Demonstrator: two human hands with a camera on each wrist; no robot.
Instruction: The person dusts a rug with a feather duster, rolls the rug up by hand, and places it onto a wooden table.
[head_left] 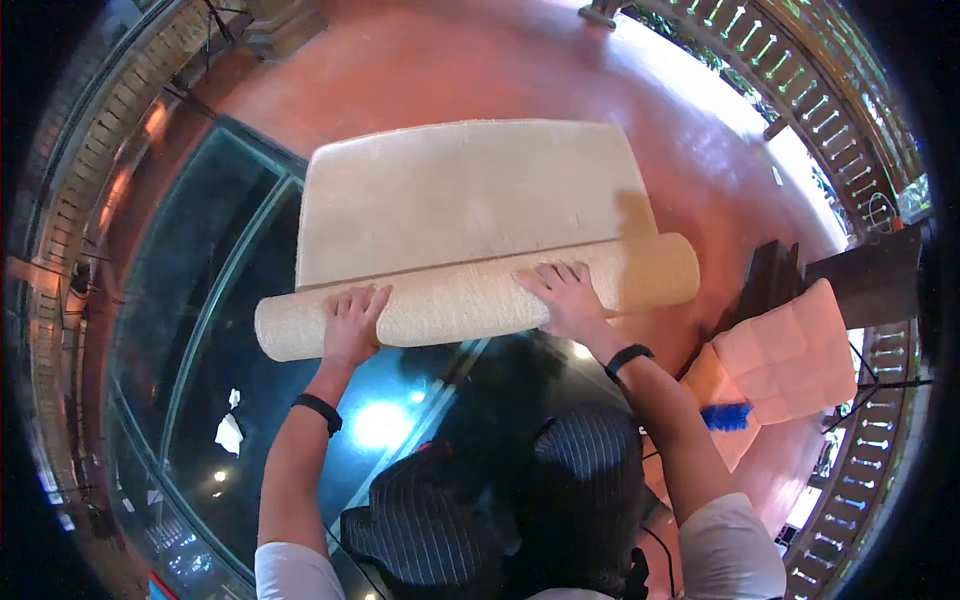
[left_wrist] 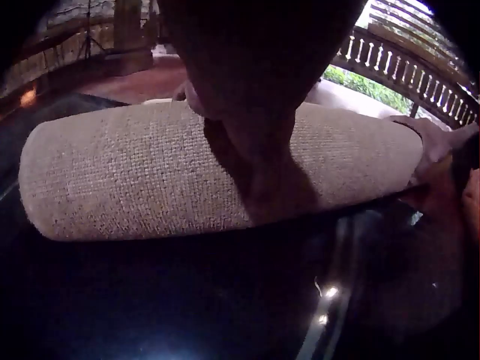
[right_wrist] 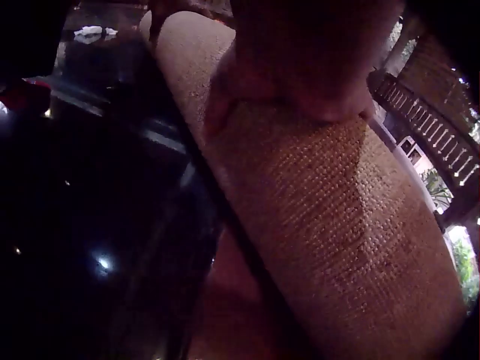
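Note:
A beige rug lies partly rolled up, its flat part [head_left: 470, 190] stretching away from the person and its rolled part [head_left: 450, 305] nearest to them. On the left half of the roll rests the left hand [head_left: 352, 322], fingers over the top. The right hand [head_left: 572, 303] presses on the roll right of its middle, fingers spread forward. In the left wrist view, the rug's woven underside [left_wrist: 135, 172] shows as a thick cylinder below the dark, shadowed hand. The right wrist view has the right hand [right_wrist: 292, 82] lying across the roll, thumb at its near side.
Dark glass floor panels [head_left: 240, 300] with metal strips lie at left and under the roll; red floor [head_left: 400, 85] surrounds them. An orange cushion [head_left: 790, 360] with a blue fluffy thing [head_left: 727, 416] is at right. White scraps [head_left: 229, 434] lie at left. A balustrade [head_left: 840, 130] curves behind.

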